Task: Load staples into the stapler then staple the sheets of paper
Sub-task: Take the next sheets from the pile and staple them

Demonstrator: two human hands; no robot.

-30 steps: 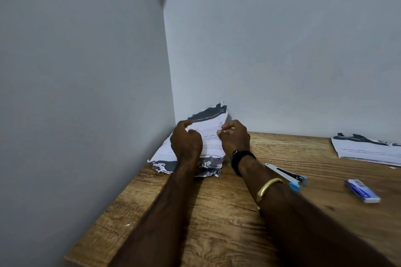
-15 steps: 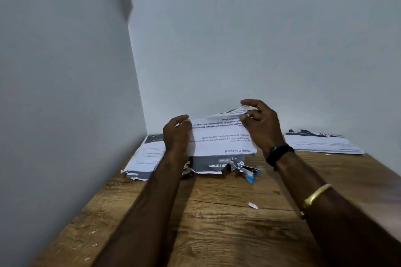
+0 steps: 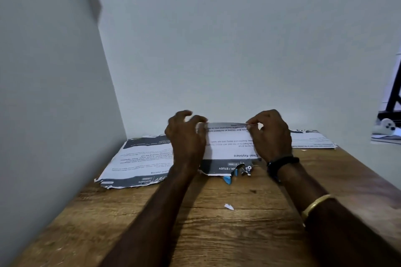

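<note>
A printed sheet of paper (image 3: 227,147) with a dark header band is held up at a slant over the wooden table (image 3: 217,223). My left hand (image 3: 186,136) grips its left side and my right hand (image 3: 271,134) pinches its far top edge. Under the sheet's torn near edge only the blue tip of the stapler (image 3: 227,179) shows; the rest is hidden. More printed sheets (image 3: 141,162) lie flat to the left against the wall.
Another stack of paper (image 3: 312,141) lies at the back right by the wall. A small white paper scrap (image 3: 229,206) sits on the table in front of the stapler. Walls close the left and back. The table's right edge runs diagonally.
The sheet has come away from the left pile and is now held over the stapler. My right hand has shifted along its top edge and my left hand has risen higher.
</note>
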